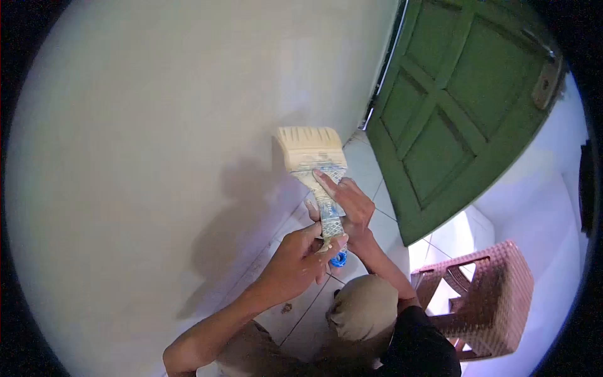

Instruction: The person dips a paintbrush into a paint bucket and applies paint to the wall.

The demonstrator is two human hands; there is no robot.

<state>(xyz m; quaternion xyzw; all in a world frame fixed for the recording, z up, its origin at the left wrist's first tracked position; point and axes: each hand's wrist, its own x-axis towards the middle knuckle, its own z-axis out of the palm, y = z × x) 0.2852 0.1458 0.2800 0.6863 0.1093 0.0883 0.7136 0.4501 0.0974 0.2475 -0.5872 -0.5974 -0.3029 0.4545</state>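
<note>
A wide paintbrush (312,147) with cream paint over its bristles stands bristles-up before me, near the wall (157,125). Paint smears and blue patches mark its patterned handle, which ends in a blue tip with a hole. My left hand (298,261) is closed around the lower handle, thumb along it. Higher up, my right hand (352,204) grips the neck of the brush, one finger laid against the base of the head. Whitish paint spots show on my fingers. Parts of the handle are hidden behind both hands.
A green panelled door (433,113) stands at the upper right. A brown woven-pattern plastic stool (496,308) is at the lower right. White floor tiles (308,314) lie below, with my knee (364,308) bent over them.
</note>
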